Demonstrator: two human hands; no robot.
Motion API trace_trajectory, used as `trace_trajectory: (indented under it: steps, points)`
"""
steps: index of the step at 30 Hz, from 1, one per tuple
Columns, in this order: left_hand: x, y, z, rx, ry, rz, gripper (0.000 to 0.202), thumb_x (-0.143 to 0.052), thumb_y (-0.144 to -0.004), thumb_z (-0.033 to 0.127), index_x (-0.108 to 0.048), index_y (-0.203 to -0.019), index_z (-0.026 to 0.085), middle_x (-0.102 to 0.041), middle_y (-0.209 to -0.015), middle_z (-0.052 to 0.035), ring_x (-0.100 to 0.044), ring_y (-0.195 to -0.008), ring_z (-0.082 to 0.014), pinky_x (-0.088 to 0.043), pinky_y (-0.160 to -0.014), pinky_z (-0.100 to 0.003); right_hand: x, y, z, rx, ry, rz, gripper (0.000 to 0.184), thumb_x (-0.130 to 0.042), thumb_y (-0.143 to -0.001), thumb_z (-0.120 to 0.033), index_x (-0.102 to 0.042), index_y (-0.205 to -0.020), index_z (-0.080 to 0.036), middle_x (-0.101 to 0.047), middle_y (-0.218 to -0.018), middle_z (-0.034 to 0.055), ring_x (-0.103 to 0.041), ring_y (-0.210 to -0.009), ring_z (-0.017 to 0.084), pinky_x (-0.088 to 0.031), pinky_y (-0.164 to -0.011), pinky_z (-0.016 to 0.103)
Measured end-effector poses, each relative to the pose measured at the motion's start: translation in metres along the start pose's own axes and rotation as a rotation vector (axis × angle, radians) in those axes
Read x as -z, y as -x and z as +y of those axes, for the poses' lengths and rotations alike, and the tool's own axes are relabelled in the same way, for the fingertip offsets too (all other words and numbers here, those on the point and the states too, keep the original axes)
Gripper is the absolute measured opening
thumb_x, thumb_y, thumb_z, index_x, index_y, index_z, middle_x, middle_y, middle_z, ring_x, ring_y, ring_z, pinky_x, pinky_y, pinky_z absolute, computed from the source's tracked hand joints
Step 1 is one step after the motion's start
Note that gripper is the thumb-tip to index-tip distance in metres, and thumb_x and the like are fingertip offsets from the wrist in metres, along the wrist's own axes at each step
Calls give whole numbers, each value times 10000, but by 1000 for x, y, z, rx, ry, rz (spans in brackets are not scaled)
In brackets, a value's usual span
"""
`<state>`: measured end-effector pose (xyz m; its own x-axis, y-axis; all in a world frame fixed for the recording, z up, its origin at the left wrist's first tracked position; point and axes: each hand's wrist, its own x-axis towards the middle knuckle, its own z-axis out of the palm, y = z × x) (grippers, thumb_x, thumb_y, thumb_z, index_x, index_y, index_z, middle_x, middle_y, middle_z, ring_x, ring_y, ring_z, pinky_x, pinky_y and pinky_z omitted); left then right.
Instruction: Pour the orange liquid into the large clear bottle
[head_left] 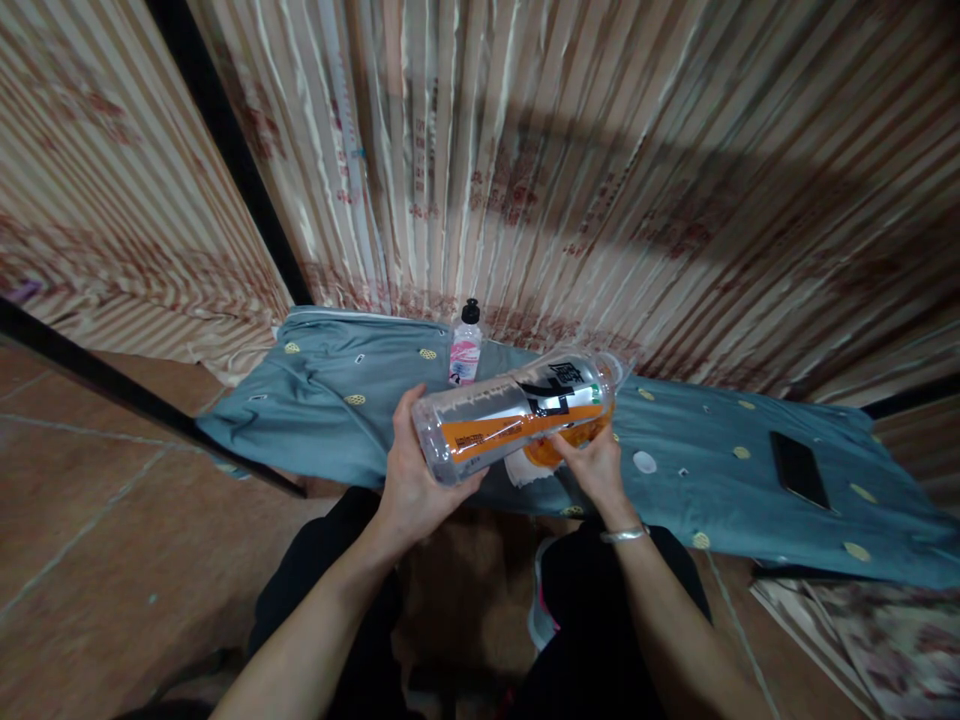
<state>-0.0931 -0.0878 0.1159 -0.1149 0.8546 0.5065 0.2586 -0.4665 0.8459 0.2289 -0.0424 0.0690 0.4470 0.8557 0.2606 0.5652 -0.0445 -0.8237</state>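
Note:
A large clear plastic bottle [517, 410] with a silver, black and orange label lies tilted in front of me, its neck end pointing right and slightly away. My left hand [420, 480] is wrapped around its base from the left and below. At the neck end, my right hand [596, 470] grips the bottle's near underside with the thumb along it; some of those fingers are hidden. Something translucent orange [546, 453] shows beneath the bottle by the right thumb; what it is I cannot make out. A piece of white paper [529, 468] lies below the bottle.
A small pink-labelled bottle with a black cap [465, 348] stands behind the large one on a teal patterned cloth [337, 370]. A white disc [644, 462] and a black phone [801, 468] lie to the right. Dark metal poles [232, 150] and a striped curtain [525, 170] border the surface.

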Motion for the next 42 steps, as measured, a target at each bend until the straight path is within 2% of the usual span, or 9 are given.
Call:
trace_trajectory:
  steps: [9, 13, 17, 20, 23, 28, 35, 42]
  points:
    - [1, 0, 2, 18, 13, -10, 1259, -1162, -759, 451, -424, -1776, 362, -861, -1379, -58, -948, -1158, -354, -824, -1060, -550, 0, 0, -1, -7, -3, -2, 1171, -967, -618, -1030, -721, -1440, -233, -936, -1288, 261, -894, -1268, 576, -728, -1108, 754]
    - [2, 0, 1, 37, -10, -9, 1279, -1165, -746, 442, -428, -1784, 322, -839, -1406, -61, -941, -1197, -348, -807, -1095, -529, 1, 0, -1, 25, 2, 11, 1178, -953, -637, -1052, -725, -1458, -238, -943, -1259, 231, -898, -1259, 553, -734, -1097, 718]
    - [1, 0, 1, 34, -16, -13, 1283, -1167, -752, 456, -423, -1791, 337, -834, -1408, -56, -937, -1194, -343, -804, -1092, -528, 0, 1, -2, 33, 9, 13, 1152, -963, -644, -1036, -739, -1449, -241, -953, -1256, 228, -913, -1211, 538, -752, -1056, 700]
    - [0, 0, 1, 5, -18, -9, 1262, -1149, -772, 463, -406, -1787, 355, -842, -1401, -50, -943, -1168, -340, -812, -1055, -520, 0, 1, -3, 10, -2, 1, 1173, -969, -634, -1009, -744, -1470, -217, -949, -1270, 257, -911, -1224, 560, -754, -1074, 732]
    - [0, -1, 2, -12, -30, -2, 1262, -1149, -766, 442, -408, -1781, 322, -844, -1393, -62, -945, -1158, -342, -810, -1054, -512, 0, 1, -3, -15, -7, -5, 1229, -980, -610, -987, -739, -1497, -172, -938, -1300, 299, -902, -1262, 589, -744, -1114, 768]
    - [1, -1, 4, -4, -41, -12, 1263, -1145, -775, 439, -399, -1785, 308, -843, -1386, -60, -943, -1165, -336, -805, -1075, -507, 0, 0, -1, -17, 1, -3, 1232, -992, -602, -977, -731, -1515, -192, -945, -1296, 278, -900, -1275, 584, -739, -1121, 770]
    - [1, 0, -1, -10, -33, -23, 1295, -1159, -786, 471, -398, -1821, 306, -840, -1389, -67, -939, -1179, -344, -809, -1085, -520, -1, 2, -5, -18, -10, 16, 1158, -972, -614, -973, -735, -1445, -203, -939, -1363, 301, -900, -1309, 574, -737, -1161, 745]
    - [0, 0, -2, -25, -29, -19, 1286, -1151, -776, 435, -399, -1813, 316, -841, -1420, -64, -938, -1211, -346, -802, -1115, -531, 0, -1, -3, -22, -17, -2, 1211, -983, -583, -995, -729, -1446, -185, -938, -1314, 312, -898, -1294, 598, -727, -1159, 784]
